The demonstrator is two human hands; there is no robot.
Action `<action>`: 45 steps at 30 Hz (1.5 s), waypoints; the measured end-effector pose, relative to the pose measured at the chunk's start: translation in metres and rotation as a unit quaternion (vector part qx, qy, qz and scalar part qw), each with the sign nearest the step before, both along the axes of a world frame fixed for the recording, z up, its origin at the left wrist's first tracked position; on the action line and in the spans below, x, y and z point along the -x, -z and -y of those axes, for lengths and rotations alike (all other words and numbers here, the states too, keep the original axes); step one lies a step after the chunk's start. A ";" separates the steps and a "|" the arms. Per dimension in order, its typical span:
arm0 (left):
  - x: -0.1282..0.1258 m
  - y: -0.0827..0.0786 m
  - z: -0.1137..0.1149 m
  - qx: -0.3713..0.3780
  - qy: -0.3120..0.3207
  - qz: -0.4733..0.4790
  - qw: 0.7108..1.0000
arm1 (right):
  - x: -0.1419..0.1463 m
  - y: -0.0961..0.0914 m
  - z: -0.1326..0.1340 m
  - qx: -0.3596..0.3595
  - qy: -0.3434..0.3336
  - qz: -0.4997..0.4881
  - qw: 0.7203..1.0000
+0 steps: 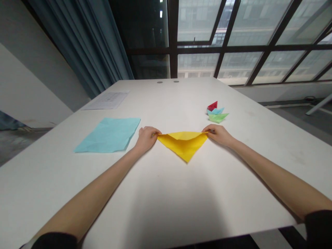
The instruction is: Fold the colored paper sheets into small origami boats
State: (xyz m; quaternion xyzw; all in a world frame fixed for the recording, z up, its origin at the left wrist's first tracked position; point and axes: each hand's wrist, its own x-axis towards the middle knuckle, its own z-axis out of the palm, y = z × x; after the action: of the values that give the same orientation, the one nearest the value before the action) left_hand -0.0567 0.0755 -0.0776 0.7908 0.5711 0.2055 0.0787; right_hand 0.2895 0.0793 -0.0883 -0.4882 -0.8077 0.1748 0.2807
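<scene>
A sheet of yellow paper (pixel 185 145), folded into a triangle, lies in front of me with its point toward me and its far edge bowed between the corners. My left hand (pixel 148 137) pinches its left corner. At the right corner, my right hand (pixel 218 134) has its fingers closed on the paper as well. Left of my left hand lies a light blue sheet of paper (pixel 109 135), flat and slightly creased. Beyond my right hand stand folded paper boats: a green one (pixel 218 118), a blue one (pixel 215 111) and a red one (pixel 212 106).
The white table (pixel 166 200) spreads out on all sides of the yellow paper. A printed sheet (pixel 107 100) rests near its far left edge. Two round grommets are set in the far end. A blue curtain (pixel 83 41) and dark-framed windows (pixel 199 24) stand behind.
</scene>
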 end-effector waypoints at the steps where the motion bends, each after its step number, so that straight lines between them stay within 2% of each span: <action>1: 0.000 -0.001 0.001 -0.004 0.004 -0.005 1.000 | 0.000 0.000 0.000 -0.014 -0.009 0.017 1.000; 5: 0.000 -0.001 0.002 -0.019 0.020 -0.024 0.999 | -0.001 -0.001 0.000 -0.072 -0.039 0.090 0.993; 10: -0.002 -0.004 0.004 -0.022 0.014 -0.037 0.999 | -0.001 -0.005 -0.001 -0.102 -0.074 0.141 0.982; 15: -0.023 -0.013 0.010 -0.048 0.019 -0.033 0.998 | 0.017 -0.014 0.005 -0.117 -0.063 0.141 0.981; 21: -0.060 -0.011 0.022 -0.013 0.081 -0.055 0.995 | 0.057 -0.022 0.020 -0.089 -0.092 0.132 0.983; 26: -0.074 -0.005 0.033 0.037 0.115 -0.121 0.985 | 0.070 -0.018 0.028 -0.050 -0.123 0.184 0.974; 32: -0.075 -0.004 0.038 0.081 0.126 -0.158 0.976 | 0.069 -0.014 0.030 0.010 -0.126 0.229 0.965; 40: -0.068 -0.005 0.034 0.093 0.139 -0.163 0.972 | 0.067 -0.016 0.029 0.038 -0.121 0.259 0.957; 45: -0.056 -0.007 0.030 0.111 0.113 -0.181 0.971 | 0.053 -0.011 0.023 0.045 -0.113 0.258 0.958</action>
State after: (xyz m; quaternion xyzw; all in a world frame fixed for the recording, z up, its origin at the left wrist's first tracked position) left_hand -0.0006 0.0453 -0.0707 0.8604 0.5024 -0.0154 0.0840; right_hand 0.2367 0.0558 -0.0773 -0.4343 -0.8939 0.1094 0.0186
